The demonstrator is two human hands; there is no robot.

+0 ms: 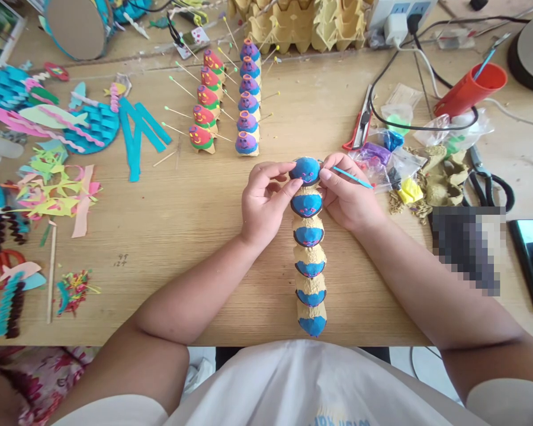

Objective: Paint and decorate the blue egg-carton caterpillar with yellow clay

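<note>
We have the blue-faced egg-carton strip (pixel 309 236) lying lengthwise on the desk (pixel 195 254), its six cups running straight out in front of our body. At the strip's far cup, on its left, the fingers of our left hand (pixel 264 204) are curled, with the thumb and index finger pinching that cup's edge. On the cup's right is our right hand (pixel 350 195), its thumb and index finger pinching a slim blue stick (pixel 354 178) — the thumb tip rests against the cup, which bears a small pink face. Beyond the strip, to its left, stand a red-and-green egg-carton strip (pixel 206 116) and a purple-and-blue egg-carton strip (pixel 248 122), both with knobbed pins poking out. Well to the left of the strip we see turquoise paper strips (pixel 134 139), paper scraps (pixel 53 183) and a wooden stick (pixel 51 272). To its right are a red box cutter (pixel 362 121), a yellow clay packet (pixel 411 190), dark-handled scissors (pixel 488 183) and, farther off, a tilted red cup (pixel 468 90).
</note>
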